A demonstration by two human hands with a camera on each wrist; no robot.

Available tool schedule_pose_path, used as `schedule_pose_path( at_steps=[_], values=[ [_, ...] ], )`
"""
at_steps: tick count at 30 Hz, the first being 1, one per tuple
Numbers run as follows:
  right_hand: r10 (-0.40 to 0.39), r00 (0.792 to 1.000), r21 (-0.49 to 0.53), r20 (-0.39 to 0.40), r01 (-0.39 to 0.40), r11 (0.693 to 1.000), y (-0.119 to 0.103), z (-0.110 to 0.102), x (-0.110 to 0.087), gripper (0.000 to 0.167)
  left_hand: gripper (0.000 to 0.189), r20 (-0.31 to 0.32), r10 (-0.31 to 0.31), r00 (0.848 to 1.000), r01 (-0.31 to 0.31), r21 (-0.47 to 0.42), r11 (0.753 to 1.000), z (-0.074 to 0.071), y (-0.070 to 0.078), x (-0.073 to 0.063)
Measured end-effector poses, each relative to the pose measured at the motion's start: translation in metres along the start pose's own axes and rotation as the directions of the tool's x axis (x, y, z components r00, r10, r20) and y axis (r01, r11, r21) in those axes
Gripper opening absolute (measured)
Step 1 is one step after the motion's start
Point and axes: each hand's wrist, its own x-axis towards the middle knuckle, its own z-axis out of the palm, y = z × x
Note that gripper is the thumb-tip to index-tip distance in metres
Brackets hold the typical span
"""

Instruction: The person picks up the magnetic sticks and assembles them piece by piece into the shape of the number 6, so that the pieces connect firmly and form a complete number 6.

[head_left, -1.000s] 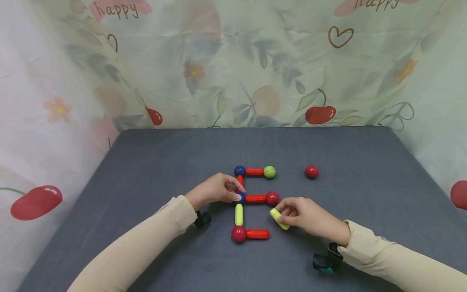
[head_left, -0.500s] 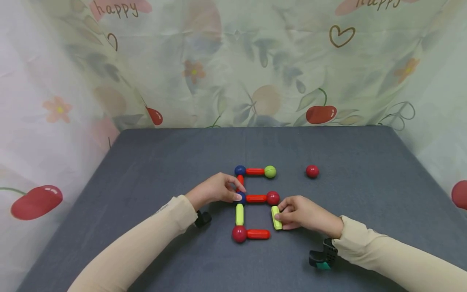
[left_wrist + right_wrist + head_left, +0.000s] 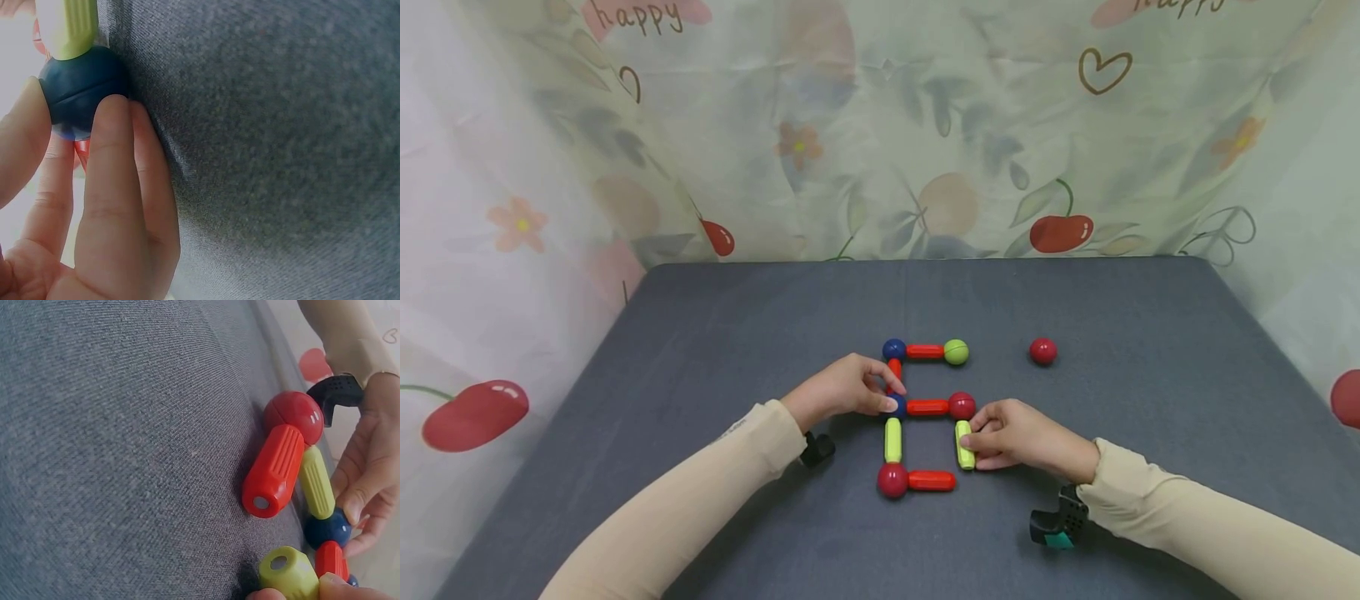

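Note:
My left hand [image 3: 853, 387] pinches the middle blue ball [image 3: 84, 81] between thumb and fingers. From that ball a red magnetic rod [image 3: 927, 407] runs right to a red ball [image 3: 962, 406], and a yellow-green rod [image 3: 892, 442] runs down to a lower red ball [image 3: 892, 481]. Thumb and fingers of my right hand [image 3: 1026, 437] hold another yellow-green magnetic rod [image 3: 963, 454], its top end right at the red ball. In the right wrist view its near end [image 3: 279, 563] shows a metal disc. Another red rod [image 3: 932, 481] sticks out right from the lower red ball, its far end free.
Above the left hand, a red rod leads up to a blue ball [image 3: 894, 350], joined by a red rod [image 3: 924, 352] to a yellow-green ball [image 3: 956, 352]. A loose red ball [image 3: 1042, 351] lies farther right on the dark grey table [image 3: 760, 308]. A printed curtain [image 3: 880, 125] hangs behind.
My right hand has moved slightly left and turned the yellow-green rod from slanted to nearly upright in the head view, bringing its top up to the red ball. The left hand stays put.

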Motion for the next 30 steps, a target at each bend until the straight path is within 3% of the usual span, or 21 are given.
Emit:
schedule_pose_path(
  at_steps=[30],
  values=[
    [0.022, 1.0, -0.034, 0.008, -0.022, 0.999, 0.0035, -0.0043, 0.0049, 0.027, 0.018, -0.004, -0.009, 1.0, 0.009, 0.047, 0.999, -0.0001, 0.0013, 0.0002]
  ],
)
